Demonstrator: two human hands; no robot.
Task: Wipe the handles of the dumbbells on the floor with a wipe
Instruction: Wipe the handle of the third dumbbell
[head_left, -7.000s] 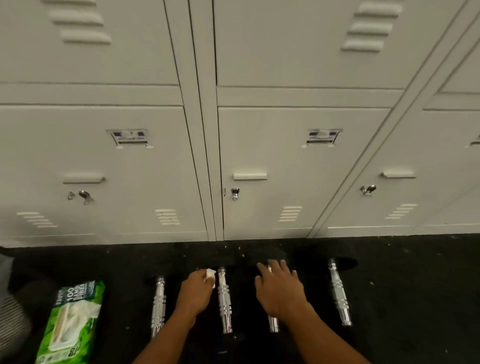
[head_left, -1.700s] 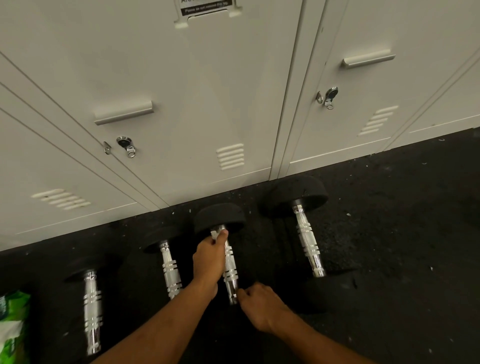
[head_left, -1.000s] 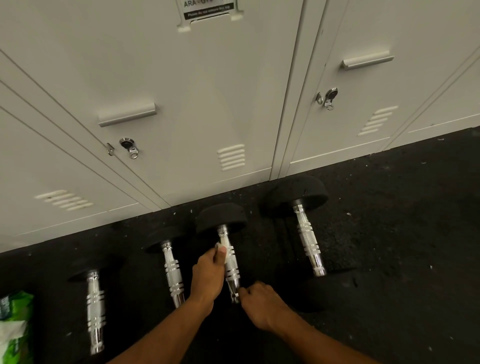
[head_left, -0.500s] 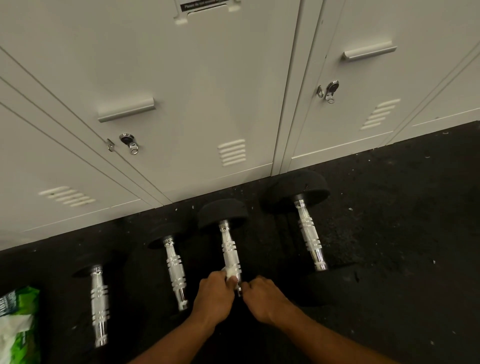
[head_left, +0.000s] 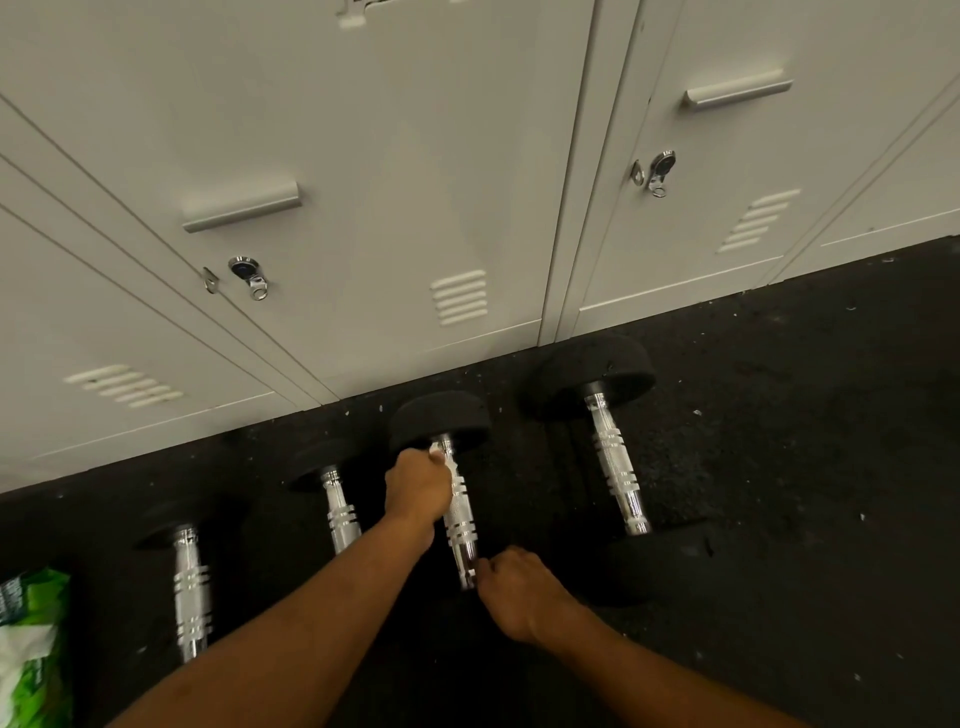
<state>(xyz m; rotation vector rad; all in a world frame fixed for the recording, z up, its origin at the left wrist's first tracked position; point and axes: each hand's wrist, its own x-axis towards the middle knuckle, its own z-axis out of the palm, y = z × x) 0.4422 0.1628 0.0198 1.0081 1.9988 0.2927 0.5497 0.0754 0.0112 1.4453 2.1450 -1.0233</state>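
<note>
Head cam: left hand (head_left: 418, 486) wraps the soft wipe (head_left: 438, 457) round the far end of the handle (head_left: 460, 519) of the 3rd dumbbell (head_left: 441, 421) on the floor (head_left: 779, 467), right hand (head_left: 519, 592) curled at its near end (can't tell if gripping), heavy and probably rolls, so grip the knurled middle.

**Dark gym floor with four dumbbells and a pack of wipes**

A black, speckled floor (head_left: 789, 467) runs along the foot of a row of pale lockers (head_left: 374, 156). Four dumbbells lie on it side by side, their chrome handles pointing toward the lockers. From left to right they are the first dumbbell (head_left: 191, 597), second dumbbell (head_left: 340, 514), third dumbbell (head_left: 461, 525) and fourth dumbbell (head_left: 615, 467), which has the broadest head. A green pack of wipes (head_left: 31, 654) lies at the left edge, near the first dumbbell and partly cut off.
</note>
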